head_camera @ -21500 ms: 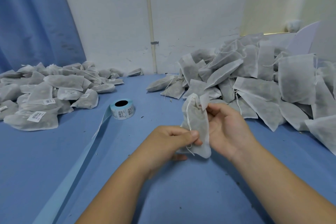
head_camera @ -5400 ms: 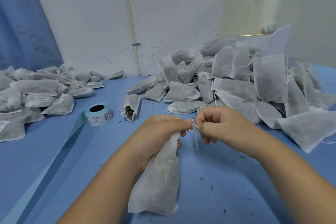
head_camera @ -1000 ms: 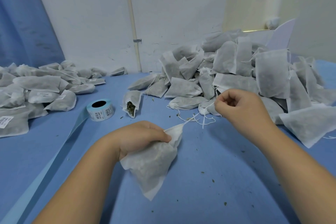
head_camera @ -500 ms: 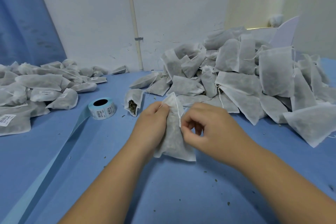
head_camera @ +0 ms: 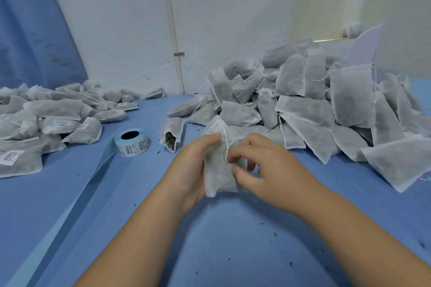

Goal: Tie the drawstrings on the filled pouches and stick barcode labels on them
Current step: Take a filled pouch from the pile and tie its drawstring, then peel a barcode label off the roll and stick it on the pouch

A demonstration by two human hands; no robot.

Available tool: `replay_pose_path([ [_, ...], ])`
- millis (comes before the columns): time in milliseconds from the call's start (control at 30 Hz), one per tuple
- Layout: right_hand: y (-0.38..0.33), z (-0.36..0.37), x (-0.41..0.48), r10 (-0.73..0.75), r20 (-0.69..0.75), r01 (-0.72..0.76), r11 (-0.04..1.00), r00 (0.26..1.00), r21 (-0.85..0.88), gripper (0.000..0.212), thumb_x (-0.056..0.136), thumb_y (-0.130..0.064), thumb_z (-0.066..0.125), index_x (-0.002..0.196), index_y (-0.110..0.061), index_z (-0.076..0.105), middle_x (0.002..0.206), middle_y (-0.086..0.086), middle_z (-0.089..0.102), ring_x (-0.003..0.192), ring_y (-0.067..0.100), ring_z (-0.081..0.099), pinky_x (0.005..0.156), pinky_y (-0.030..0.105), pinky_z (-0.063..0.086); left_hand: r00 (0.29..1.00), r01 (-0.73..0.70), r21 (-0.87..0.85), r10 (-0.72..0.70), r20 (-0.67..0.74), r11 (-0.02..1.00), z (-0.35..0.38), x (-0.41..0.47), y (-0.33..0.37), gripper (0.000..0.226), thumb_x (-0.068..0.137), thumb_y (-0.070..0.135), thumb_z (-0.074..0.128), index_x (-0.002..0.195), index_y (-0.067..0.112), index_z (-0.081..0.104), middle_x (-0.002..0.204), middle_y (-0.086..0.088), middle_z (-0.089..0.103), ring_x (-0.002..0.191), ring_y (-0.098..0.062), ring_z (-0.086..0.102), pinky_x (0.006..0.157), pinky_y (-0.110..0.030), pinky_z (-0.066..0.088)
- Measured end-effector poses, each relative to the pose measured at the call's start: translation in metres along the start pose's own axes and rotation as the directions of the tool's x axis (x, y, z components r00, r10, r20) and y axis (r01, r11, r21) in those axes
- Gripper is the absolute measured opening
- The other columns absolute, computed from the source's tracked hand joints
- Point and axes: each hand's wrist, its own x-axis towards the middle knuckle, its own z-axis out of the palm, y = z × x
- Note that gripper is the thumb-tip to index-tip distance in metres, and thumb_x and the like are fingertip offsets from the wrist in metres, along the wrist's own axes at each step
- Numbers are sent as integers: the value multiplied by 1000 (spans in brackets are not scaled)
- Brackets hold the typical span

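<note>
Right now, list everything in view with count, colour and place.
table: one, blue, underneath everything
left pouch heap: many, grey-white, some labelled, far left
right pouch heap: many, grey-white, right
label roll: one, light blue, left of centre
open pouch: one, white, dark herbs showing, right of label roll
held pouch: one, grey-white, centre
drawstring: one, white, on held pouch
left hand: one, grips held pouch
right hand: one, pinches drawstring
</note>
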Motion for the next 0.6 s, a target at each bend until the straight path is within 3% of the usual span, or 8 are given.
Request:
replay_pose_path([
  [133, 3, -4, 2, -4, -32, 6, 998, 999, 59, 33, 88, -24, 61, 115, -42, 64, 103, -21, 49, 92, 3, 53, 73, 17, 41, 993, -122, 67, 121, 13, 990, -3, 3, -1, 37, 93, 11, 52, 121, -12, 59, 107, -26, 68, 96, -33, 67, 83, -39, 53],
  [233, 1, -4, 1, -9, -28, 12, 994, 1000, 112, 35, 88, -20, 62, 115, -40, 66, 108, -21, 50, 99, 3, 54, 80, 16, 42, 991, -131, 55, 130, 18, 990, -4, 1, -1, 30, 92, 6, 54, 115, -11, 62, 96, -20, 72, 84, -28, 72, 67, -31, 56],
  [300, -4, -2, 1, -9, -27, 14, 987, 1000, 161, 35, 87, -17, 64, 115, -38, 68, 111, -22, 51, 101, -1, 53, 81, 9, 38, 992, -123, 44, 123, -2, 991, -8, -3, 1, 31, 89, 6, 56, 114, -10, 63, 101, -23, 72, 87, -30, 72, 68, -33, 57],
  [400, -16, 4, 0, 8, -33, 3, 939, 999, 345, 35, 86, -8, 65, 108, -34, 72, 108, -19, 56, 98, 0, 56, 79, 9, 40, 987, -122, 91, 130, -90, 988, -18, -14, 6, 33, 82, 5, 60, 112, -10, 64, 106, -30, 69, 92, -36, 69, 76, -39, 55],
  [467, -27, 13, 1, 34, -32, -16, 882, 999, 470, 36, 85, -2, 64, 99, -34, 72, 101, -18, 59, 90, 4, 59, 74, 13, 44, 969, -118, 169, 150, -194, 979, -30, -25, 15, 23, 86, 3, 61, 107, -7, 66, 98, -27, 69, 87, -35, 66, 76, -41, 48],
  [600, -49, 38, 11, 94, 38, -100, 854, 995, 511, 32, 86, -7, 62, 90, -38, 68, 95, -22, 60, 80, 0, 58, 71, 12, 43, 919, -98, 346, 218, -328, 933, -69, -52, 43, 14, 89, 6, 62, 100, 3, 70, 85, -13, 72, 75, -23, 67, 66, -30, 50],
])
